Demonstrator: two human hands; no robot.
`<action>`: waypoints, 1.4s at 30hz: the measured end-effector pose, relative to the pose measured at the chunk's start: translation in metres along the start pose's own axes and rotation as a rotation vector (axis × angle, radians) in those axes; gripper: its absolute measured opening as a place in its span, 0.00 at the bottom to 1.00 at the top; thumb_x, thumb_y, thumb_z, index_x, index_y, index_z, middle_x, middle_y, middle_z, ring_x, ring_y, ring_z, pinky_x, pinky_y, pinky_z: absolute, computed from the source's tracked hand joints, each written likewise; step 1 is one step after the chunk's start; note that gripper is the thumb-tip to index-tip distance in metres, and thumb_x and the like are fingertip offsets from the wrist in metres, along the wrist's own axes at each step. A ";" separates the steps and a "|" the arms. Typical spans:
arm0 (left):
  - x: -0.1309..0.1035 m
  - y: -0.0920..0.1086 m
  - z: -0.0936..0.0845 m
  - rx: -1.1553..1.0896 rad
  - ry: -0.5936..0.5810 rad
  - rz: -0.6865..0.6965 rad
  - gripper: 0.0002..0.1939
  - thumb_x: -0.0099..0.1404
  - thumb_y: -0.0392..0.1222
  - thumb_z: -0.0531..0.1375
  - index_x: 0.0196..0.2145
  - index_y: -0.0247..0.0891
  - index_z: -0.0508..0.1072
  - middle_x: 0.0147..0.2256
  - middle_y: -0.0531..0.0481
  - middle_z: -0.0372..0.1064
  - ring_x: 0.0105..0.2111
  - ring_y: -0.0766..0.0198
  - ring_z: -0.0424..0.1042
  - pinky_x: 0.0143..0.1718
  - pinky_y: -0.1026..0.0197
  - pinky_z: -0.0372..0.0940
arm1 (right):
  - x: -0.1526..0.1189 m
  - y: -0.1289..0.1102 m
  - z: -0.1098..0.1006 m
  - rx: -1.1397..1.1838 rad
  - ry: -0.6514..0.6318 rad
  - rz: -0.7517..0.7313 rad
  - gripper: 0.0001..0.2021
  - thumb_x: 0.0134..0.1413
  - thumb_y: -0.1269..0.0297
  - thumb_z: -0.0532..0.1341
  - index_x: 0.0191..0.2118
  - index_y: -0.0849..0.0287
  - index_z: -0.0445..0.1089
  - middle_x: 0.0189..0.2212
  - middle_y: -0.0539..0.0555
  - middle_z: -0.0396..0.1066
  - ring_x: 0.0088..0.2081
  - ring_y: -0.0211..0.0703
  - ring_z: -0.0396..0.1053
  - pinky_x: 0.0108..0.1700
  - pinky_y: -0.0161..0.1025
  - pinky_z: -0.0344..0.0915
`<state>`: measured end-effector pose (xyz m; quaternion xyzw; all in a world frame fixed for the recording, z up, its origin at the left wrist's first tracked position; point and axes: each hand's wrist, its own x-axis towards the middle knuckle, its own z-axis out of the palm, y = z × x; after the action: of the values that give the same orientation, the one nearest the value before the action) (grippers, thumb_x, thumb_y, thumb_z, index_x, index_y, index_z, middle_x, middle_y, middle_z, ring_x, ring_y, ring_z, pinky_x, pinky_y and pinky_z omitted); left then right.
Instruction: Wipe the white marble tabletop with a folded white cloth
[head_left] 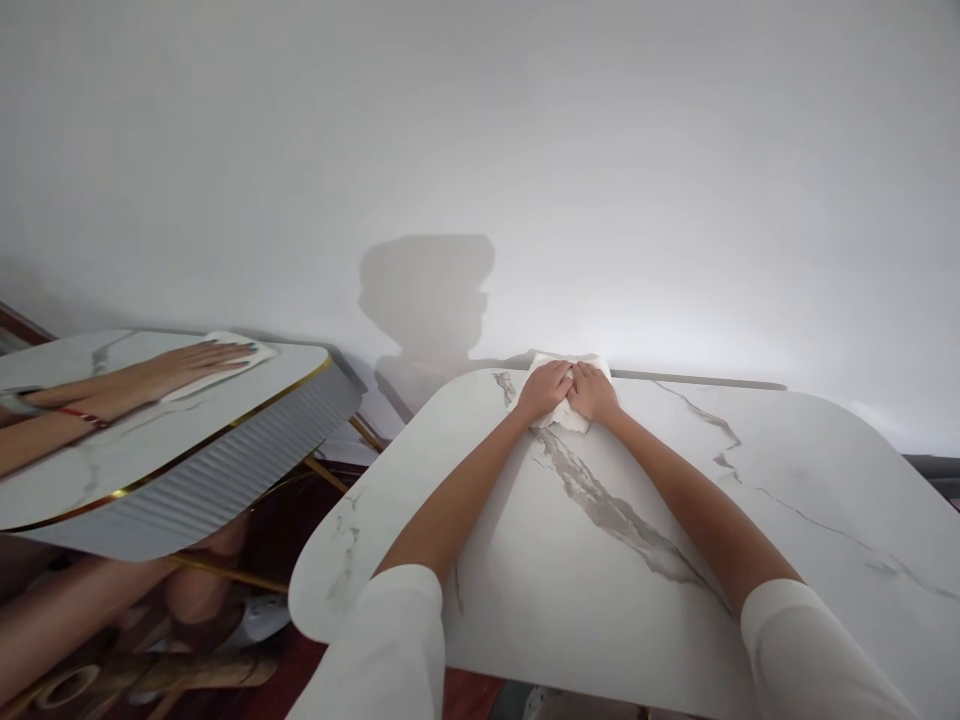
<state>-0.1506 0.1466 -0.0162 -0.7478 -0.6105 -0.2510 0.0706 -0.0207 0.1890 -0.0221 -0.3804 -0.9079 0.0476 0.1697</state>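
Pressing down on a white cloth (562, 416) with left hand (546, 388) and right hand (592, 388), up at the far edge of the marbled bench (637, 640), near the wall (675, 200)! Can't tell the grip, clenched or released, with palms hidden! Off left, spotting a co-worker's hand (196, 362) flat on a second cloth (262, 353) atop a gold-edged neighbouring bench (202, 432).

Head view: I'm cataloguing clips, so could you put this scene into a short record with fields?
Left hand: on the white cloth, which may be paper
Right hand: on the same white cloth, close beside the left
Cloth position: at the table's far edge, near the wall
Table: white top, grey-brown veins, rounded corners
To the left: a co-worker's hand on another cloth, atop a gold-edged table
Shadow: on the wall
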 end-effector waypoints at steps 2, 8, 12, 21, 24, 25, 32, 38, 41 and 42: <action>0.000 0.005 0.002 -0.005 -0.005 0.029 0.17 0.66 0.37 0.46 0.49 0.38 0.65 0.47 0.45 0.67 0.48 0.58 0.65 0.52 0.54 0.59 | -0.007 0.002 -0.002 0.003 0.015 0.018 0.27 0.61 0.63 0.43 0.62 0.73 0.51 0.63 0.63 0.52 0.63 0.49 0.47 0.63 0.44 0.43; -0.009 0.013 0.007 0.021 0.010 0.110 0.18 0.66 0.37 0.45 0.51 0.35 0.64 0.51 0.42 0.64 0.53 0.57 0.62 0.55 0.53 0.57 | -0.029 0.001 -0.007 -0.013 0.031 0.042 0.27 0.61 0.63 0.43 0.63 0.73 0.51 0.63 0.63 0.51 0.63 0.51 0.47 0.63 0.45 0.43; -0.023 0.019 0.004 0.025 0.006 0.136 0.18 0.66 0.36 0.44 0.51 0.35 0.64 0.51 0.42 0.65 0.54 0.57 0.62 0.56 0.52 0.57 | -0.045 -0.006 -0.010 -0.011 0.030 0.030 0.28 0.61 0.63 0.44 0.63 0.74 0.50 0.63 0.64 0.50 0.64 0.51 0.46 0.63 0.45 0.43; -0.068 0.040 -0.015 0.031 -0.019 0.104 0.21 0.65 0.35 0.44 0.53 0.34 0.64 0.54 0.42 0.64 0.56 0.57 0.61 0.59 0.50 0.55 | -0.091 -0.037 -0.022 0.009 0.011 0.009 0.27 0.60 0.64 0.45 0.62 0.74 0.52 0.63 0.66 0.50 0.64 0.52 0.47 0.63 0.47 0.43; -0.089 0.051 -0.023 0.057 -0.023 0.069 0.22 0.65 0.35 0.42 0.54 0.32 0.64 0.55 0.41 0.63 0.57 0.57 0.60 0.59 0.51 0.55 | -0.110 -0.049 -0.024 0.016 0.032 -0.012 0.27 0.60 0.64 0.46 0.62 0.75 0.53 0.62 0.66 0.52 0.63 0.53 0.48 0.63 0.48 0.45; -0.097 0.055 -0.026 0.065 -0.034 0.063 0.23 0.66 0.36 0.42 0.54 0.31 0.63 0.56 0.41 0.62 0.57 0.57 0.59 0.59 0.51 0.55 | -0.118 -0.054 -0.025 0.015 0.041 -0.020 0.27 0.60 0.65 0.46 0.61 0.75 0.53 0.62 0.66 0.52 0.63 0.54 0.49 0.63 0.48 0.46; -0.162 0.081 -0.049 0.069 -0.076 0.009 0.24 0.67 0.38 0.41 0.58 0.32 0.60 0.59 0.42 0.57 0.60 0.58 0.55 0.61 0.50 0.52 | -0.173 -0.090 -0.028 0.029 0.100 -0.101 0.27 0.59 0.65 0.47 0.60 0.76 0.55 0.61 0.68 0.54 0.62 0.55 0.51 0.62 0.50 0.48; -0.206 0.106 -0.068 0.091 -0.106 -0.067 0.25 0.67 0.40 0.41 0.60 0.33 0.58 0.60 0.43 0.55 0.61 0.58 0.53 0.61 0.50 0.52 | -0.212 -0.115 -0.033 0.044 0.099 -0.119 0.27 0.59 0.65 0.48 0.60 0.77 0.55 0.61 0.68 0.54 0.63 0.55 0.50 0.63 0.49 0.47; -0.220 0.122 -0.072 0.096 -0.106 -0.090 0.26 0.67 0.40 0.41 0.60 0.34 0.57 0.60 0.43 0.55 0.61 0.58 0.54 0.61 0.50 0.52 | -0.230 -0.118 -0.037 0.060 0.100 -0.143 0.27 0.59 0.65 0.47 0.61 0.76 0.55 0.61 0.67 0.53 0.63 0.54 0.49 0.63 0.50 0.47; -0.223 0.128 -0.071 0.096 -0.102 -0.097 0.26 0.67 0.40 0.41 0.60 0.34 0.57 0.60 0.43 0.55 0.61 0.57 0.53 0.61 0.50 0.52 | -0.236 -0.116 -0.039 0.065 0.096 -0.151 0.27 0.59 0.65 0.47 0.61 0.75 0.55 0.61 0.66 0.53 0.63 0.53 0.49 0.64 0.50 0.47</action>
<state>-0.0785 -0.1099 -0.0319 -0.7249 -0.6602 -0.1863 0.0631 0.0682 -0.0615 -0.0246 -0.3068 -0.9229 0.0458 0.2282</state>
